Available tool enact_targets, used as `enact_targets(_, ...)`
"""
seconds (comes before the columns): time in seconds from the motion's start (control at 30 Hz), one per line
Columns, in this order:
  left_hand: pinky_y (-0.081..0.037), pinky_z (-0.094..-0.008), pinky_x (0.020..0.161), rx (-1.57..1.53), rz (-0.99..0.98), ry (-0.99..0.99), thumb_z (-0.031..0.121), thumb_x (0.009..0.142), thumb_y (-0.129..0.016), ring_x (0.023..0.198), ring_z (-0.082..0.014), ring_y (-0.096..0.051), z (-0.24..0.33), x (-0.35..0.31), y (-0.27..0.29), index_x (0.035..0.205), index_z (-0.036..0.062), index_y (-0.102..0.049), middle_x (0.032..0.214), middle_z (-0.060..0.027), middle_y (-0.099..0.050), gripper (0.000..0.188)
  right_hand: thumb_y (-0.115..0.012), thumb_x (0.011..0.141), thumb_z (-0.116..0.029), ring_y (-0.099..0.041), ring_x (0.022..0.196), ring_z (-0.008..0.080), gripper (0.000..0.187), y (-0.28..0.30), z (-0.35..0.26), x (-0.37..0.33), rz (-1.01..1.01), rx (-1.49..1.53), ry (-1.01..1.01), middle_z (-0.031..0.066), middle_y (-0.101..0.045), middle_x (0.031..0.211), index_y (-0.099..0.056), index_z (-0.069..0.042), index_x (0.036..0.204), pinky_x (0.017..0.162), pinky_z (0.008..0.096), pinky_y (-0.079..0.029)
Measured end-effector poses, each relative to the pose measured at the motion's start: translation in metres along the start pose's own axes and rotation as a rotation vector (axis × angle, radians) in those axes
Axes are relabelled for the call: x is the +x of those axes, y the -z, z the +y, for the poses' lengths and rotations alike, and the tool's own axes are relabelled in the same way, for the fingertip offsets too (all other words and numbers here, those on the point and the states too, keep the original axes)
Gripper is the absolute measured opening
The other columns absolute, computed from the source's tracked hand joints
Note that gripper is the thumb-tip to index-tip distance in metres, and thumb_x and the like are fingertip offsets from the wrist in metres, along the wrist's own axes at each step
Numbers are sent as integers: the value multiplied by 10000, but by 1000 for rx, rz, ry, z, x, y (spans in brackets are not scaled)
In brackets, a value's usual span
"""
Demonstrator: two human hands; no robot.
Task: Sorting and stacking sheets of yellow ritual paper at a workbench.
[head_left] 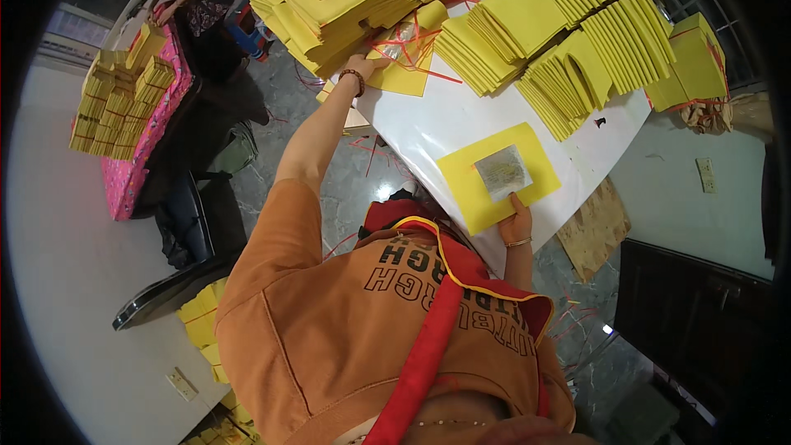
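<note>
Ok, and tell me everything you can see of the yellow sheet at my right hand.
The yellow sheet is thin, rectangular and paper-like, with a silvery-grey square patch, partly golden, around its middle. It looks flat and lies askew over the white tabletop. Your right hand holds its near edge, thumb on top. Its underside is hidden.

- A pale, smooth wall (62, 239) is curving along nine o'clock.
- A light-framed window (78, 33) is showing at ten; a dark window with metal bars (715, 4) is sitting at two.
- A grey marbled floor (284, 115) is catching a white glint (385, 191) near the centre.
- A white-topped table (412, 128) is stretching toward one.
- A table draped in pink patterned cloth (119, 185) is standing toward nine.
- A pale grey wall (667, 181) is bearing a cream socket plate (706, 177) at three.
- A dark panelled door or cabinet (700, 297) is standing near four.
</note>
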State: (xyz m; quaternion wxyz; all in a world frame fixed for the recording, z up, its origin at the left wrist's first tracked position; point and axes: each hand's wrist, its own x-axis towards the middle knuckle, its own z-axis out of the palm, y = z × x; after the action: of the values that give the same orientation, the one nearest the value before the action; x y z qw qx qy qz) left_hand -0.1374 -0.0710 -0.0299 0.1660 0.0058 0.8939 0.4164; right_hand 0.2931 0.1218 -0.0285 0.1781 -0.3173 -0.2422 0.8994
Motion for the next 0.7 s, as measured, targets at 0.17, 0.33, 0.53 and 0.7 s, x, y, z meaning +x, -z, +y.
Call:
enact_targets(0.17, -493, -318, 734, -738, -451, -58, 177, 665, -732, 854, -205, -607, 22, -9, -2, 1051, -12, -518, 978, -133, -598, 481, -399, 884, -76, -490, 1070, 243, 335, 6, 1, 2, 18, -32, 4, 86, -488, 1175, -373, -55, 1218, 901, 401, -419)
enact_targets(0.33, -503, -361, 775, -1069, -513, -3, 1, 775, -580, 916, -225, -588, 30, -83, 2, 1152, 31, -452, 1059, -115, -566, 399, -405, 877, -84, -480, 1087, 257, 350, 5, -1, -3, 52, 16, -11, 99, -475, 1198, -372, -47, 1223, 918, 406, -406)
enact_targets(0.53, -473, -368, 845, -1363, -756, 369, -5, 782, -515, 1007, -254, -543, -2, -218, 29, 1241, 41, -351, 1134, -141, -508, 489, -426, 833, -47, -494, 1041, 251, 340, 26, -22, -18, 158, -38, -6, 100, -505, 1102, -404, -29, 1172, 884, 385, -418)
enact_targets(0.7, -440, -341, 890, -1335, -1006, 325, -54, 741, -516, 1058, -223, -507, 25, -272, 34, 1279, 54, -314, 1189, -110, -468, 584, -425, 828, -48, -489, 1050, 262, 339, 43, -39, -23, 203, -59, 42, 113, -509, 1108, -411, -18, 1165, 893, 393, -406)
